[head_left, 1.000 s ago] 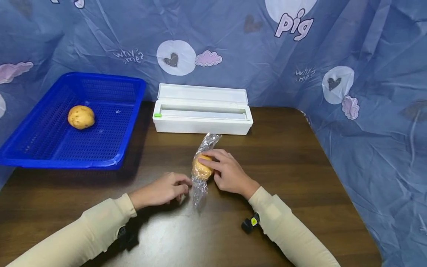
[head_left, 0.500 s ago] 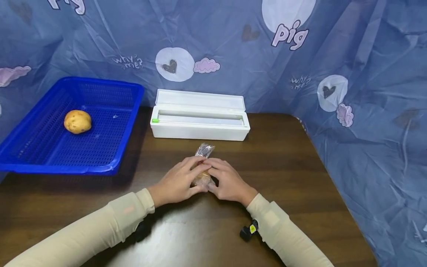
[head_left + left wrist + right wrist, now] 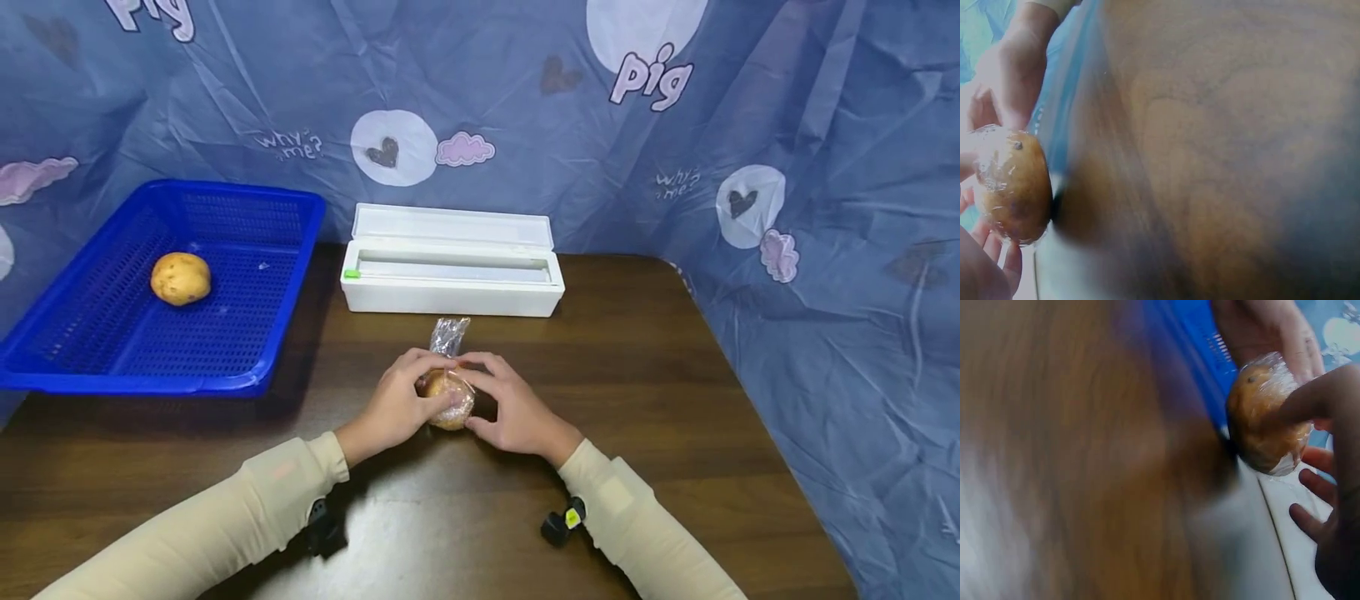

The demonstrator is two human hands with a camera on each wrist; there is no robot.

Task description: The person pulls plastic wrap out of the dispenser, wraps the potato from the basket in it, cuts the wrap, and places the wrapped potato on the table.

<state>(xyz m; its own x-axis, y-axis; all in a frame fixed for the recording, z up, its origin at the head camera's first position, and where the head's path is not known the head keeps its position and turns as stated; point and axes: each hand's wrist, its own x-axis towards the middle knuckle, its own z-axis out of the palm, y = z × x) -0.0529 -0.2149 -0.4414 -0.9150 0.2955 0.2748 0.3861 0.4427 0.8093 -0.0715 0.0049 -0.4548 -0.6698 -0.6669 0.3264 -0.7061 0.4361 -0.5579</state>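
A potato in cling film sits between both hands near the middle of the table, a twisted tail of film sticking out on its far side. My left hand grips it from the left, thumb pressing the film on the near face. From the right, my right hand holds it with fingertips on top and the thumb low at its side. The left wrist view shows the wrapped potato with glossy film around its brown skin. Fingers of both hands surround the potato in the right wrist view.
A blue plastic basket stands at the left with a bare potato inside. Behind the hands lies a long white cling film box, lid raised, with a green slider at its left end. A printed blue cloth hangs behind the wooden table.
My left hand has come from beside the film onto the potato. The near film tail, loose before, is now folded up against it. The right hand has stayed at the potato.
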